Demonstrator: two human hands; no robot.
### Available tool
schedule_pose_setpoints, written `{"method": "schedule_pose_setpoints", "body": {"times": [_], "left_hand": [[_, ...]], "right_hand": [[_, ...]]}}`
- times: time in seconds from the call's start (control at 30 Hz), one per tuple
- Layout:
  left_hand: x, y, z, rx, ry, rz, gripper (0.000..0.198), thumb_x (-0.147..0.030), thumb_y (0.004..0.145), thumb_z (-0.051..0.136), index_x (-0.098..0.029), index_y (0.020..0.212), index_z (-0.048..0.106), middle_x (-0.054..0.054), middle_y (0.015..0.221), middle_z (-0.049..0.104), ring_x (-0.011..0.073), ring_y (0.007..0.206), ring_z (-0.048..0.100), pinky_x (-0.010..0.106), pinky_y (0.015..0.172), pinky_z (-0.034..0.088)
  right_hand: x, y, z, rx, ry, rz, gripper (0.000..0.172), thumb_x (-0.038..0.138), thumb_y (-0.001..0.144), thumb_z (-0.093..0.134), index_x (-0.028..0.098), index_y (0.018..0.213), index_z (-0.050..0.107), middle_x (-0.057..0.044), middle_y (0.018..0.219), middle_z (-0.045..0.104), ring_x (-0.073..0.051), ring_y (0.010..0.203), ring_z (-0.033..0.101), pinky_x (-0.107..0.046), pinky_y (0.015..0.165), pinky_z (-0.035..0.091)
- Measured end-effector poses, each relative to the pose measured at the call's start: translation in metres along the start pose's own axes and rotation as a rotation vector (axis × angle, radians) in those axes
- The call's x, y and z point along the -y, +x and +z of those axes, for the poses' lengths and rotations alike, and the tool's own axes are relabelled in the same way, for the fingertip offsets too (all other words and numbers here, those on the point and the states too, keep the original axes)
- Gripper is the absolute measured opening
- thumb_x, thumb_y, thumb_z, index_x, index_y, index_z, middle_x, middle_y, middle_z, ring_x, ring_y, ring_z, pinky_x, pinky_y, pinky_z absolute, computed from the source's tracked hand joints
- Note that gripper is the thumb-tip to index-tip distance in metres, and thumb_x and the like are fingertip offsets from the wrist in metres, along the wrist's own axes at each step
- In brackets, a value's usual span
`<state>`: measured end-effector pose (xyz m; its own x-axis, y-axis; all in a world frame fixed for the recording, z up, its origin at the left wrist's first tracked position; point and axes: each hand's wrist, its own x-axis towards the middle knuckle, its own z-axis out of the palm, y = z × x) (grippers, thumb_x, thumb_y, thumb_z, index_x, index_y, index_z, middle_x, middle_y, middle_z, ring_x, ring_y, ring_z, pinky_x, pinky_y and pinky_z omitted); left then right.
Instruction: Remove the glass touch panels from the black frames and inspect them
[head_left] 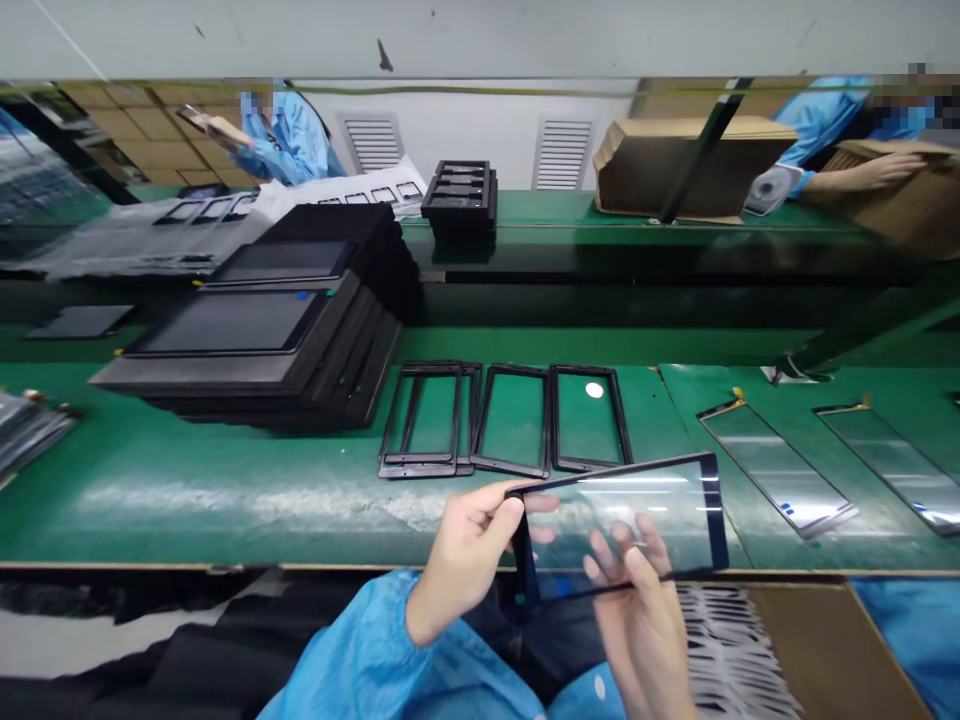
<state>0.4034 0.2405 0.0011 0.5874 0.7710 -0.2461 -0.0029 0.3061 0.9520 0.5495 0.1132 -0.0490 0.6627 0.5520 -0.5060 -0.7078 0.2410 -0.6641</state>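
Left hand [469,535] pinches one end of a clear, black-bordered glass panel [667,505]; right hand [637,610] props it underneath, fingers open. Risk: fingerprints, or slippage from that slight grip.

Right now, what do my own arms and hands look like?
Your left hand and right hand are bare, no gloves or rings visible. The arms wear loose light-blue smock sleeves; the left sleeve ends at the wrist, the right sleeve barely shows.

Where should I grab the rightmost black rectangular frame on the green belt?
Pinch the rightmost black rectangular frame by its right long rail, from the right: it lies flat, that side is free, while the neighbouring frame crowds its left.
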Motion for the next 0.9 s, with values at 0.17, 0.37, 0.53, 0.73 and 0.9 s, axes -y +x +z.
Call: {"method": "schedule_pose_setpoints", "body": {"times": [0.17, 0.37, 0.53, 0.73, 0.9], "left_hand": [[-0.017, 0.01, -0.007, 0.07, 0.288, 0.168, 0.041, -0.038, 0.105, 0.058, -0.023, 0.141, 0.071, 0.011, 0.133, 0.078, 0.0269, 0.106, 0.081, 0.038, 0.097, 0.062], [-0.05, 0.031, -0.001, 0.291, 0.814, 0.421, 0.03, -0.031, 0.103, 0.063, -0.024, 0.126, 0.081, 0.004, 0.12, 0.083, 0.0261, 0.112, 0.079, 0.032, 0.096, 0.056], [-0.048, 0.033, -0.004, 0.328, 0.821, 0.474, 0.03, -0.035, 0.106, 0.059, -0.024, 0.121, 0.082, 0.004, 0.117, 0.084, 0.024, 0.107, 0.08, 0.027, 0.088, 0.057], [-0.045, 0.031, -0.001, 0.281, 0.913, 0.466, 0.039, -0.025, 0.101, 0.062, -0.021, 0.138, 0.073, 0.006, 0.124, 0.082, 0.0268, 0.109, 0.08, 0.032, 0.092, 0.058], [-0.046, 0.031, 0.0, 0.236, 0.789, 0.414, 0.033, -0.034, 0.106, 0.059, -0.019, 0.127, 0.08, 0.004, 0.088, 0.086, 0.0216, 0.082, 0.081, 0.027, 0.074, 0.056]], "right_hand": [[-0.003, -0.003, -0.002, 0.047, -0.019, -0.056, 0.037, 0.033, 0.072, 0.098, 0.035, 0.105, 0.081, 0.003, 0.093, 0.083, -0.027, 0.086, 0.085, -0.031, 0.069, 0.068], [-0.005, -0.002, -0.011, 0.142, -0.114, -0.138, 0.033, 0.033, 0.073, 0.098, 0.031, 0.102, 0.082, 0.0, 0.091, 0.082, -0.032, 0.085, 0.085, -0.037, 0.07, 0.069], [-0.005, -0.004, -0.01, 0.113, -0.109, -0.094, 0.034, 0.034, 0.074, 0.098, 0.029, 0.103, 0.08, -0.002, 0.093, 0.082, -0.031, 0.086, 0.084, -0.037, 0.071, 0.068], [-0.011, -0.006, -0.002, 0.134, -0.148, -0.05, 0.041, 0.038, 0.071, 0.1, 0.026, 0.105, 0.081, -0.004, 0.091, 0.081, -0.03, 0.081, 0.084, -0.037, 0.067, 0.068], [-0.021, -0.015, 0.013, 0.141, -0.17, -0.023, 0.044, 0.04, 0.066, 0.102, 0.022, 0.101, 0.081, -0.005, 0.085, 0.081, -0.031, 0.078, 0.084, -0.036, 0.064, 0.067]]}}
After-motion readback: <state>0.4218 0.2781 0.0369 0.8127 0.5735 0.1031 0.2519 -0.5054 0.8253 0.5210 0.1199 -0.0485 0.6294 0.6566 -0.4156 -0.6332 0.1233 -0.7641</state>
